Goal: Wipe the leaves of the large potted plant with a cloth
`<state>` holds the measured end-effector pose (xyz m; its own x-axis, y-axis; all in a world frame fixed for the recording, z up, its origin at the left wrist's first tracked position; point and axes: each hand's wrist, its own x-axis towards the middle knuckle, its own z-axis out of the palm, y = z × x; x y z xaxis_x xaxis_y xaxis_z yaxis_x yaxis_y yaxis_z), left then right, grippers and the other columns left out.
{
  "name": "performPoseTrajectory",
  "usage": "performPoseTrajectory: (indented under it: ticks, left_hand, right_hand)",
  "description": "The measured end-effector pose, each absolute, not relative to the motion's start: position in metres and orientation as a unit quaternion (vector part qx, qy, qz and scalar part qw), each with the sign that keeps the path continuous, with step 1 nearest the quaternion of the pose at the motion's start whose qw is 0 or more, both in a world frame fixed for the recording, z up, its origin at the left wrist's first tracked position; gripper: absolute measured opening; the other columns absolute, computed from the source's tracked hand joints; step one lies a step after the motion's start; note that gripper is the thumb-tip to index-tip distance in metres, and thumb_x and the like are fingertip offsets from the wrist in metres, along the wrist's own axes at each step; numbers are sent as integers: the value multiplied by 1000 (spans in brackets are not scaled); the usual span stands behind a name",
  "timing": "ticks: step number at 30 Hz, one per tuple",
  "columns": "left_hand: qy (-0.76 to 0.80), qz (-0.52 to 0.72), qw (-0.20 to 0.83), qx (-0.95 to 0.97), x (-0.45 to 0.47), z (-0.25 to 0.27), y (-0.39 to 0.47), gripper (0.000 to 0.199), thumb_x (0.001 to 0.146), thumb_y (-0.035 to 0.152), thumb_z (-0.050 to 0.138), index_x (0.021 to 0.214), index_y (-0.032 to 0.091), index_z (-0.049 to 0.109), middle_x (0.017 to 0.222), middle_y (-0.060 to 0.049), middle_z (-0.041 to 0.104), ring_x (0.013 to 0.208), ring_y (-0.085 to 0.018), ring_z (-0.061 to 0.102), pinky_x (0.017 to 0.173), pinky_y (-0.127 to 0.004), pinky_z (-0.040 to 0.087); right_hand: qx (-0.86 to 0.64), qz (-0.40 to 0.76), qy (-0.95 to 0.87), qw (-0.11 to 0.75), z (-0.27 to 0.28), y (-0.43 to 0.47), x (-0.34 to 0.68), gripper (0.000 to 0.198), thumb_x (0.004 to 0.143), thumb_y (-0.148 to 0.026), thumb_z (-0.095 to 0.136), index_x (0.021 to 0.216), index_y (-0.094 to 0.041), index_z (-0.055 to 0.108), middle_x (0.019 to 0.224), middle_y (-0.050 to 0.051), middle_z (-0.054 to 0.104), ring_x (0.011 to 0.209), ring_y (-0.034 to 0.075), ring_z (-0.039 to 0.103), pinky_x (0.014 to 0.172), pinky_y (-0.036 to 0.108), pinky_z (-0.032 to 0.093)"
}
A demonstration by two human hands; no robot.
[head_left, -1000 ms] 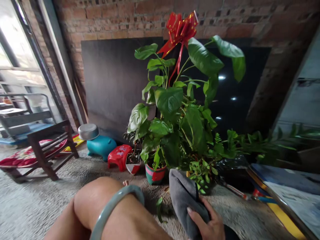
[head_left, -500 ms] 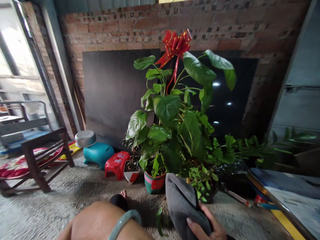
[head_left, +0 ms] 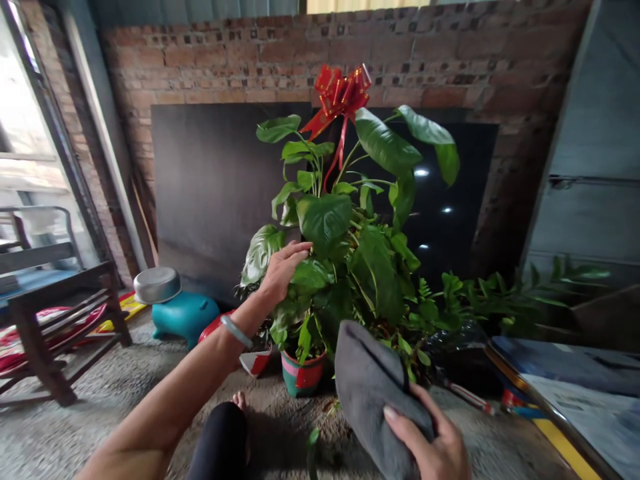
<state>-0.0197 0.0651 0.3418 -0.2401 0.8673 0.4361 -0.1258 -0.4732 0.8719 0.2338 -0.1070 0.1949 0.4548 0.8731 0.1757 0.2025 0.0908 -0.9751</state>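
Head view: potted plant [head_left: 345,247] on the floor [head_left: 100,407], tended with grey cloth [head_left: 370,393].
Left hand [head_left: 283,267], fingers spread and holding nothing, touches a lower-left leaf [head_left: 260,250] of the plant; leaves look thin, floppy and tearable, likely best supported from beneath. Right hand [head_left: 433,447] grips the cloth, soft and light, in front of the plant. Striped pot [head_left: 303,373] at the plant's base; red bow [head_left: 340,93] above; teal stool [head_left: 183,317] left; brick wall [head_left: 250,60] behind.
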Motion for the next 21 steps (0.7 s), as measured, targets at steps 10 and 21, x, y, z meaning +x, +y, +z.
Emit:
performPoseTrajectory:
  ticks: [10,21]
  left_hand:
    - [332,643,518,456,-21,313,81,31,81,45,83,95,17,80,90,-10,78,108,-32,70,94,-41,56]
    - [315,615,558,459,-45,291,69,54,91,67,64,106,19,83,130,-15,75,131,-35,60,102,-42,52]
  right_hand:
    - [-356,88,-674,641,315,-60,165,30,87,-40,73,112,-23,72,99,6,79,87,24,73,81,38,62]
    - [-388,-114,-678,614,375,42,140,40,86,-39,64,118,-16,71,119,19,77,113,35,69,103,53,53]
